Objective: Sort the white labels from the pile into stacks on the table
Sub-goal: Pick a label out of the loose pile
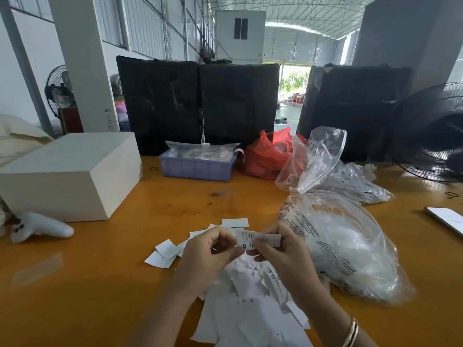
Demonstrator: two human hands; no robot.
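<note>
pile (253, 311): loose white labels heaped on the table edge nearest the camera, under both wrists, some with small black print
table (100, 284): glossy orange-brown top, carries everything below
black bales (198, 103): big wrapped blocks standing along the far edge
fan (436, 136): black cage fan at the far right, partly cut off
white box (72, 171): plain block at far left on the table
clear bags (350, 246): crumpled printed plastic bags right of the hands, near one holds white stuff, too blurry to tell what
red bag (265, 159): crumpled, between tray and clear bags
tray (198, 167): lilac plastic tray at the back, packets inside
controller (37, 227): white handheld, lying in front of the white box
phone (448, 219): at the right edge, partly out of frame
left hand (210, 251): fingers curled, pinching the left end of the held label
right hand (278, 251): fingers curled, pinching the same label from the right; bangle (350, 333) on the wrist
held label (260, 240): printed white strip, raised above the pile between both hands
sorted labels (165, 252): a few blank white pieces lying flat just left of and beyond the hands, overlapping loosely, no neat stack visible
</note>
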